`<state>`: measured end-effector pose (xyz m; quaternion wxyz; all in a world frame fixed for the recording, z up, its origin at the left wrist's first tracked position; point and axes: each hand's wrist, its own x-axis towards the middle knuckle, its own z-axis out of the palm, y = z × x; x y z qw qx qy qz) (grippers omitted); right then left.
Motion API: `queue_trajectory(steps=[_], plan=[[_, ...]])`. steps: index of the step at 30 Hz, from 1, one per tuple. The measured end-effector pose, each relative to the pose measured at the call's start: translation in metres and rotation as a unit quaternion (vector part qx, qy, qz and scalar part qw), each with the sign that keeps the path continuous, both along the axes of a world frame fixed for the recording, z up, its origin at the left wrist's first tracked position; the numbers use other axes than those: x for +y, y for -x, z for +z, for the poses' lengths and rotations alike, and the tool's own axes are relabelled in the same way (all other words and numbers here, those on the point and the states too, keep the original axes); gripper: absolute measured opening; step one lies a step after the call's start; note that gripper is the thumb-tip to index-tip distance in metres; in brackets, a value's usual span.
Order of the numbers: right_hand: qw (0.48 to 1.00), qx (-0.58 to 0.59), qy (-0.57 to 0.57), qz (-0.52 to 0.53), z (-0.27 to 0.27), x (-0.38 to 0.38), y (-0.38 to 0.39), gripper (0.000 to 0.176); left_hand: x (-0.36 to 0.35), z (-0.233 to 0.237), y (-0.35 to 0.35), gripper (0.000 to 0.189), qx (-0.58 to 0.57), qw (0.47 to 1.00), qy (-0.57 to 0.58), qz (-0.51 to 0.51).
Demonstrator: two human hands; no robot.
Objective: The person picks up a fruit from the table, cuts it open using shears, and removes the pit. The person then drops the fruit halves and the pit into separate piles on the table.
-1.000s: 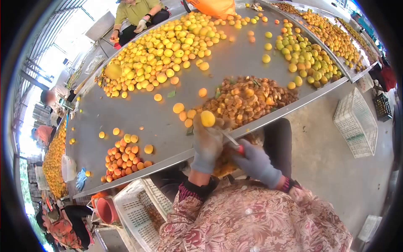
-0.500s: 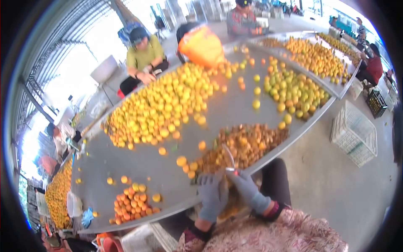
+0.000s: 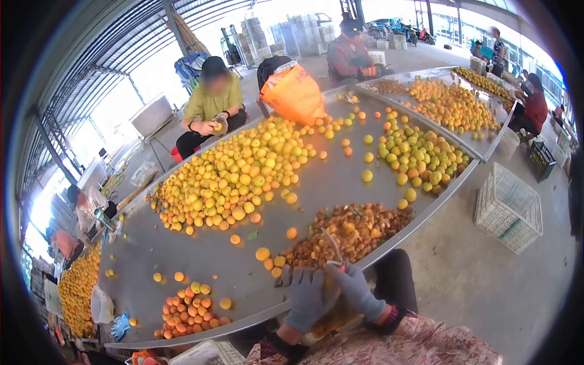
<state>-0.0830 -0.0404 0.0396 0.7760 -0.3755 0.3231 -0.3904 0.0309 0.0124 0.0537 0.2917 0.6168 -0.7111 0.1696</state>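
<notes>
Both my hands wear grey gloves and are close together at the near edge of the metal table (image 3: 261,310). My right hand (image 3: 358,292) is closed on a knife (image 3: 332,244) with a thin curved blade, pointing up and away; a bit of red shows at its base. To its left, my left hand (image 3: 306,299) has its fingers curled, and what they hold, if anything, is hidden. Just beyond the hands lies a heap of brownish-orange pieces (image 3: 365,226). A few orange fruits (image 3: 269,263) rest beside that heap.
A large pile of yellow fruit (image 3: 237,173), a greenish pile (image 3: 423,152) and a small orange pile (image 3: 191,311) share the table. An orange bag (image 3: 295,94) stands at the far edge, near a person in a yellow-green shirt (image 3: 213,100). A white crate (image 3: 508,208) sits on the floor at right.
The view has shifted slightly and become sharper. My hands and the knife stay in nearly the same place. The person across the table now holds a fruit higher up.
</notes>
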Motion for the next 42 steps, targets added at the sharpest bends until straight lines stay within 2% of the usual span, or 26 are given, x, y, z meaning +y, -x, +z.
queue_trajectory(steps=[6,8,9,11,12,14,15,16,17,18,19,20,21,23,24,25,26,27,28,29,30,32,34,36,41,42], plan=[[0.997,0.037,0.023,-0.071,0.008,-0.002,-0.009,0.012,-0.011,-0.026,0.017,0.027,0.196,0.979,-0.021,0.054],[0.981,0.051,0.114,-0.152,0.018,0.001,-0.014,0.012,-0.010,-0.029,0.017,0.012,0.432,0.893,-0.125,0.010],[0.980,0.054,0.114,-0.152,0.018,-0.002,-0.014,0.012,-0.014,-0.033,0.021,0.012,0.435,0.892,-0.126,0.009],[0.963,0.070,0.210,-0.156,0.014,-0.006,-0.012,0.016,-0.018,-0.045,0.033,0.018,0.268,0.957,0.095,0.054],[0.907,0.193,0.348,-0.141,0.021,-0.009,-0.001,0.016,-0.020,-0.046,0.032,0.018,0.270,0.957,0.088,0.056],[0.812,0.248,0.509,-0.140,0.009,-0.026,0.004,0.016,-0.029,-0.045,0.027,0.027,0.437,0.899,-0.006,-0.027],[0.797,0.240,0.528,-0.167,0.013,-0.031,0.003,0.021,-0.037,-0.031,0.027,0.028,0.714,0.694,-0.053,-0.072],[0.872,0.227,0.414,-0.128,0.012,-0.029,0.000,0.020,-0.045,-0.019,0.025,0.029,0.907,0.403,-0.083,-0.090],[0.955,0.109,0.256,-0.098,0.018,-0.033,-0.001,0.021,-0.047,0.008,0.021,0.035,0.956,0.259,-0.133,0.024],[0.958,0.064,0.260,-0.103,0.010,-0.044,-0.004,0.026,-0.037,0.008,0.013,0.045,0.947,0.250,-0.197,-0.046],[0.916,0.108,0.382,-0.064,0.017,-0.041,0.010,0.035,-0.032,-0.004,0.008,0.048,0.920,0.277,-0.219,-0.171],[0.994,0.039,0.085,0.058,0.034,-0.036,0.015,0.040,-0.028,-0.018,0.001,0.051,0.873,0.304,-0.237,-0.300],[0.992,0.029,0.102,0.062,0.024,-0.034,0.016,0.043,-0.024,-0.035,-0.007,0.051,0.881,0.299,-0.234,-0.282],[0.999,0.017,0.029,0.035,0.017,-0.024,0.019,0.042,-0.016,-0.056,-0.019,0.027,0.852,0.181,-0.286,-0.400],[0.999,0.020,0.024,0.035,0.012,-0.022,0.023,0.042,0.000,-0.048,-0.021,0.023,0.834,0.427,-0.280,-0.207],[0.998,-0.006,-0.013,0.060,0.005,-0.023,0.028,0.040,0.008,-0.056,-0.020,0.023,0.834,0.425,-0.282,-0.210],[0.995,-0.033,-0.044,0.083,0.001,-0.026,0.032,0.038,0.011,-0.057,-0.017,0.023,0.566,0.773,-0.242,-0.153],[0.996,-0.031,-0.039,0.078,0.001,-0.028,0.034,0.038,0.012,-0.057,-0.014,0.025,0.189,0.969,-0.147,-0.066],[0.992,-0.062,-0.058,0.089,0.000,-0.026,0.036,0.037,0.018,-0.056,-0.010,0.039,0.374,0.834,-0.397,0.089],[0.988,-0.092,-0.078,0.100,-0.001,-0.026,0.038,0.035,0.018,-0.051,-0.004,0.039,0.373,0.835,-0.395,0.085],[0.988,-0.092,-0.076,0.098,-0.002,-0.025,0.038,0.035,0.020,-0.048,0.002,0.047,0.358,0.893,-0.266,0.060],[0.990,-0.032,0.070,0.114,-0.006,-0.020,0.038,0.031,0.016,-0.036,0.004,0.060,0.356,0.931,-0.072,-0.042],[0.982,-0.002,0.144,0.125,0.000,-0.012,0.033,0.029,0.009,-0.013,0.006,0.061,0.371,0.915,-0.130,-0.091],[0.978,-0.118,-0.158,0.069,0.024,-0.004,0.020,0.024,0.004,-0.011,0.010,0.059,0.387,0.892,-0.174,-0.158],[0.998,-0.013,-0.017,0.054,-0.018,-0.002,0.020,0.028,-0.001,-0.033,0.009,0.050,0.423,0.883,-0.149,-0.137],[0.977,-0.052,-0.144,0.146,-0.020,-0.011,0.024,0.030,0.003,-0.017,0.014,0.044,0.416,0.891,-0.149,-0.104]])
